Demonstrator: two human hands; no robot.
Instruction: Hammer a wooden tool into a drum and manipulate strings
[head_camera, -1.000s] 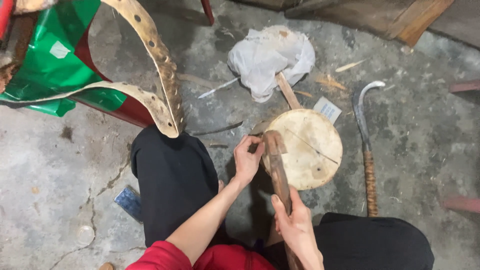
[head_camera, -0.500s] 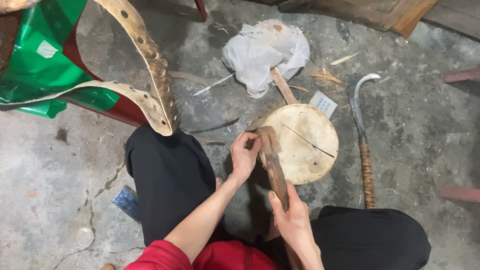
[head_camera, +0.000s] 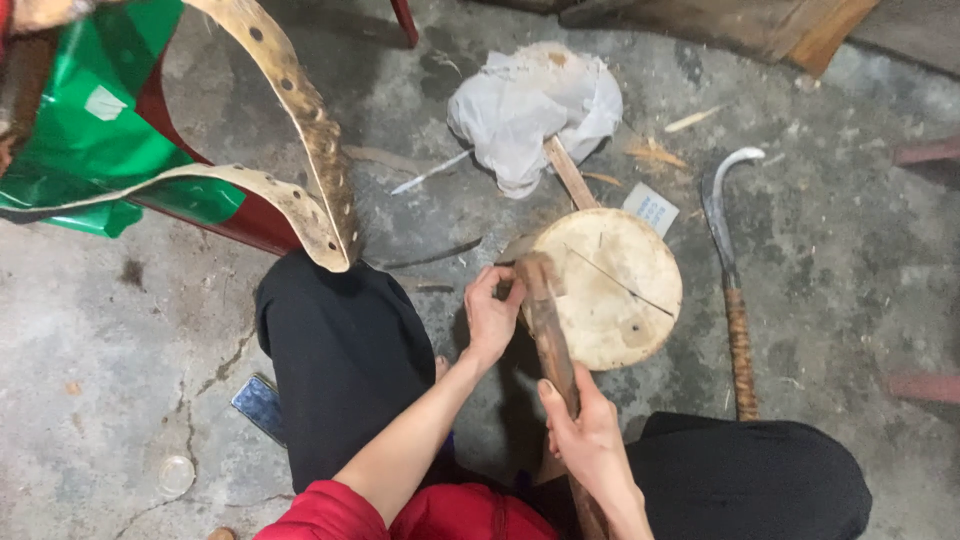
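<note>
Just two hands (head_camera: 492, 318) (head_camera: 590, 440), one wooden stick (head_camera: 548, 325)

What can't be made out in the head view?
- What the left hand pinches at the wooden block: hidden by its fingers.
- Lower end of the wooden tool in the right hand: cut off by the bottom edge.
- Contents of the white plastic bag: covered.
- Print on the small card: too small.

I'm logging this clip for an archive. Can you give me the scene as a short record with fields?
Setting: cracked concrete floor, person crouched
Left hand: at the top end of a wooden tool
Right hand: wrapped around the tool's shaft lower down
Block: round wooden block beside the tool
Sickle: lying right of the block
Bag: white plastic bag beyond the block
Phone: on the floor by the left leg
</note>
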